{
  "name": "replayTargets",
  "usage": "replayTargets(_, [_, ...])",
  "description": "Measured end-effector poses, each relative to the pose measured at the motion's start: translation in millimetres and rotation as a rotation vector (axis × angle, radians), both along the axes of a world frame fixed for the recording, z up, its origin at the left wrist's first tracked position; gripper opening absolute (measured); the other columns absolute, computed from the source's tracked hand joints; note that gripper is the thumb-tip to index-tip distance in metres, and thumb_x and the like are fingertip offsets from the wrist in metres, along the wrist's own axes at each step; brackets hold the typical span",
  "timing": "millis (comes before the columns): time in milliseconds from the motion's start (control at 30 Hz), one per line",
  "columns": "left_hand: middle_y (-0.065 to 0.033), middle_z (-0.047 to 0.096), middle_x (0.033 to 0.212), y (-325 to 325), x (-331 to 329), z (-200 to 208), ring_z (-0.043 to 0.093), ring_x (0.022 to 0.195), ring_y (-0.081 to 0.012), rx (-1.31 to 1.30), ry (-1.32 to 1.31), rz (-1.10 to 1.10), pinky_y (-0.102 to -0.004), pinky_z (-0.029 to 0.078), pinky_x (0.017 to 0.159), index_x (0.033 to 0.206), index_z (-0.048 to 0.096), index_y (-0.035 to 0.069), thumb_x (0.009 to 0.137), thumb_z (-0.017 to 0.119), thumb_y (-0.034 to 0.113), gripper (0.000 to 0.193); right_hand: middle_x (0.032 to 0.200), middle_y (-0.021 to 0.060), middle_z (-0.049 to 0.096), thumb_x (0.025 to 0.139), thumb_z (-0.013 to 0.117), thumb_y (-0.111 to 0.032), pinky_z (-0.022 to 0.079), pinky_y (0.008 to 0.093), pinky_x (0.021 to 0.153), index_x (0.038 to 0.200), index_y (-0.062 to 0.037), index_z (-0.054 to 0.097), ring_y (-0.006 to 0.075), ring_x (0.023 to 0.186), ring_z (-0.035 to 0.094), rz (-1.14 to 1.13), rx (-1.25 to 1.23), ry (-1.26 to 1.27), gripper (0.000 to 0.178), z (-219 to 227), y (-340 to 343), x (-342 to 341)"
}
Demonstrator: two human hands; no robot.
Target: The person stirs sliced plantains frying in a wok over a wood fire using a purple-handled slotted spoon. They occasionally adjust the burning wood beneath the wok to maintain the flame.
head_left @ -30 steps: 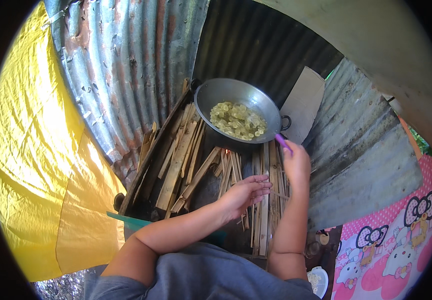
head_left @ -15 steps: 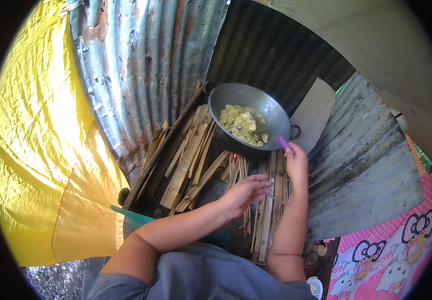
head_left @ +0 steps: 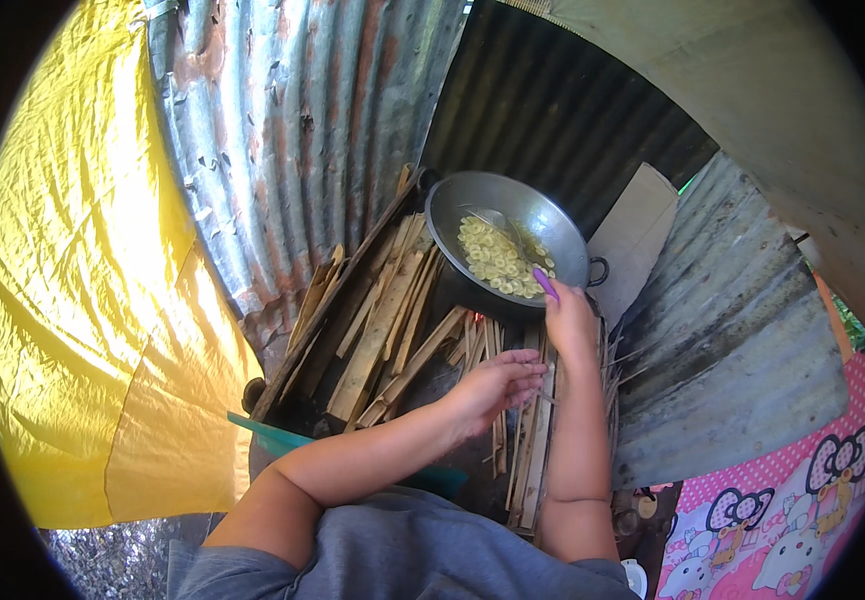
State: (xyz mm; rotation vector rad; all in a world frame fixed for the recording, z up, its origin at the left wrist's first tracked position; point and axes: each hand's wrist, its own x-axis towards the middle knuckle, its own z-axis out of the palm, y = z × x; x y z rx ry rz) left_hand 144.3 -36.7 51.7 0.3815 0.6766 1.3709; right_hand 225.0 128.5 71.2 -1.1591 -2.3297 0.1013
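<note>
From the head view, the risk I see first is the fire: a small orange glow (head_left: 474, 318) shows between the split wood sticks (head_left: 393, 320) right under the rim of the metal wok (head_left: 506, 245), and my left hand (head_left: 498, 385) hovers just above the sticks near that glow. If I reach lower or push a stick in too far, I judge I could burn my fingers. The wok sits on the stacked wood and leans against nothing firm that I can see; a hard stir at its near edge could tip it and spill the pale yellow slices (head_left: 498, 262) and whatever hot liquid is in there toward my arms. Loose sticks shifting under it would do the same.

My right hand (head_left: 570, 320) is closed around a purple handle (head_left: 546, 285) at the near rim of the wok; the tool's metal end (head_left: 498, 225) reaches in over the slices. The grip looks full, fingers wrapped, thumb side hidden.

My left hand is loosely spread, palm down, fingers pointing right toward my other wrist. I cannot tell whether the fingertips touch a stick or only hang over them; it holds nothing that I can make out.

Corrugated metal sheets (head_left: 303, 130) stand behind the fire, a yellow tarp (head_left: 83, 300) to my left.
</note>
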Motion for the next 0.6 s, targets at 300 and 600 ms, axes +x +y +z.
replayTargets(300, [-0.0054,0.058,0.120,5.3,7.5,-7.5,0.055,0.104,-0.0140,-0.008,-0.033,-0.042,-0.0286,0.042,0.089,0.128,0.045,0.007,0.092,0.049,0.012,0.036,0.100,0.0170,0.062,0.086,0.054,-0.015,0.048,0.0432,0.078,0.115,-0.0088,0.061,0.0362,0.091,0.060,-0.110,-0.159,-0.202,0.030,53.6,-91.2,46.8])
replayTargets(600, [-0.0063,0.057,0.120,-0.1,5.0,-4.7,0.055,0.105,-0.0151,-0.020,0.013,-0.052,-0.0294,0.042,0.091,0.128,0.043,0.006,0.092,0.049,0.013,0.037,0.095,0.0147,0.062,0.084,0.055,-0.013,0.048,0.0417,0.075,0.114,-0.0115,0.063,0.0338,0.088,0.061,-0.199,-0.113,-0.106,0.031,58.6,-84.6,69.7])
